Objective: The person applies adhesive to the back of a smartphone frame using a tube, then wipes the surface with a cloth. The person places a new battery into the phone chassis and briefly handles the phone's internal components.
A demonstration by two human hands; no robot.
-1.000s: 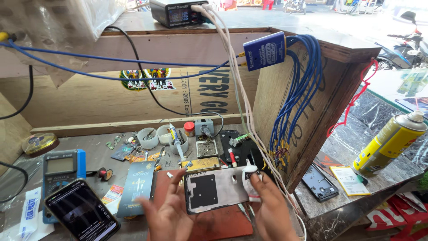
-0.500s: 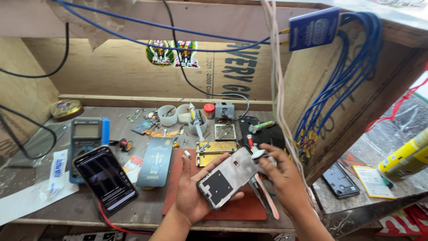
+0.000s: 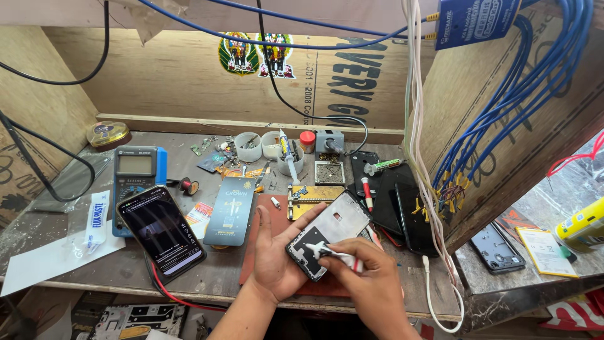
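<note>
Carefully, our left hand (image 3: 277,252) cradles the opened grey phone frame (image 3: 328,234) over the desk (image 3: 126,271). Our right hand (image 3: 365,277) pinches a white wipe (image 3: 327,250); pressing hard could tip the frame from that loose hold.

Black-and-silver phone frame (image 3: 330,233), white wipe (image 3: 333,253), red-brown mat (image 3: 255,252), blue multimeter (image 3: 135,179).

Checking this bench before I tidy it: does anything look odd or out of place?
The phone frame in the left hand has its back off, insides bare, while the right hand presses a white wipe on it. Loose parts lie scattered on the bench.
</note>
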